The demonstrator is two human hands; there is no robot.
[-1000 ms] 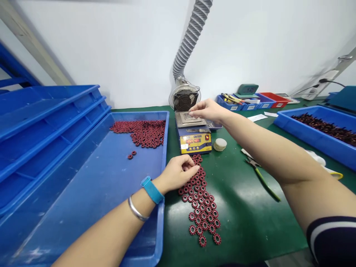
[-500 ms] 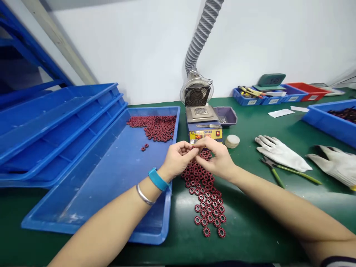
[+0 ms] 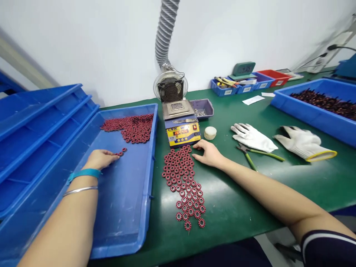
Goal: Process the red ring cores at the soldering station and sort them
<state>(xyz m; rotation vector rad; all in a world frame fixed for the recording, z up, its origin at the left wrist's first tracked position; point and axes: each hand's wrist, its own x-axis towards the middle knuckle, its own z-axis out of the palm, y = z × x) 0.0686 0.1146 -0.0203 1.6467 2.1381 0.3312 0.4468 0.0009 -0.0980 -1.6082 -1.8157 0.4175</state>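
Note:
My left hand (image 3: 100, 159) reaches into the blue tray (image 3: 119, 207) with thumb and fingers pinched on a small red toothed ring (image 3: 117, 154). Two loose rings (image 3: 124, 150) lie right at its fingertips. Farther back in that tray is a heap of similar red rings (image 3: 136, 129). On the green table, many red rings with dark teeth (image 3: 182, 168) are spread in a band. My right hand (image 3: 208, 152) rests by the top right edge of this band, thumb and forefinger apart, nothing visible between them.
Behind the rings stands a yellow-and-blue heating unit (image 3: 182, 133) with a fan and grey hose (image 3: 165, 33). A round white pad (image 3: 210, 132), white gloves (image 3: 253, 137), green-handled cutters (image 3: 249, 155) and a blue bin of dark parts (image 3: 311, 115) are rightward. Stacked blue trays (image 3: 41, 122) stand left.
My hands were together above the ring band; they have parted. The left moved leftward into the tray beside the loose rings, the right lowered beside the band. The view has turned rightward.

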